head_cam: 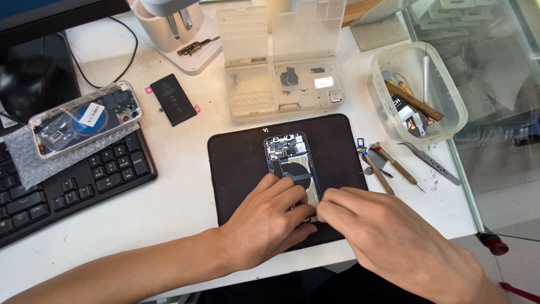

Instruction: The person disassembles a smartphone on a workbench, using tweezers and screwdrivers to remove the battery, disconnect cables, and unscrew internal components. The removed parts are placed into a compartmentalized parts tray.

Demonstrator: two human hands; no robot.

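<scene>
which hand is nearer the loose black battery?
Left. The left hand rests on the opened phone, below and right of the battery; the right hand is farther right.

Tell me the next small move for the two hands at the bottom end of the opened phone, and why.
Probably hold the opened phone steady with the left hand while the right hand works at its bottom edge. Both hands' fingertips meet there, over the phone's lower end on the black mat, hiding what is between them, so a slow, small motion seems wisest.
</scene>
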